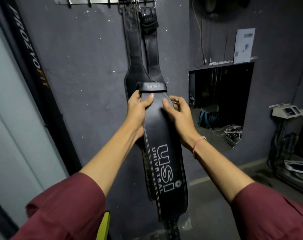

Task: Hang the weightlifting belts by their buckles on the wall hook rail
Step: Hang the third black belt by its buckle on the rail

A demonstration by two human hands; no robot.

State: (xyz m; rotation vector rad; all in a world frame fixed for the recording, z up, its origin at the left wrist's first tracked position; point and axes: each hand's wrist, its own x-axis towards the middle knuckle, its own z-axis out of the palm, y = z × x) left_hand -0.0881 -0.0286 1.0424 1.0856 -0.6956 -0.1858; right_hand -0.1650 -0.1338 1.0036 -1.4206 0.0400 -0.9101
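Belt (pixel 164 135) (black, USI print) gripped near its upper end: left hand (pixel 138 110) thumb and fingers curl round its 9 o'clock edge, right hand (pixel 179 113) round the 3 o'clock edge. Two hung belts (pixel 135 49) at 12 o'clock, buckles (pixel 147 10) on hook rail (pixel 81 0).

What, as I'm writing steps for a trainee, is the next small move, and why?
Probably raise the held belt toward a free hook on the rail. The left hand and right hand grip it near its upper end, well below the rail, and the hanging belts already take the hooks farther right.
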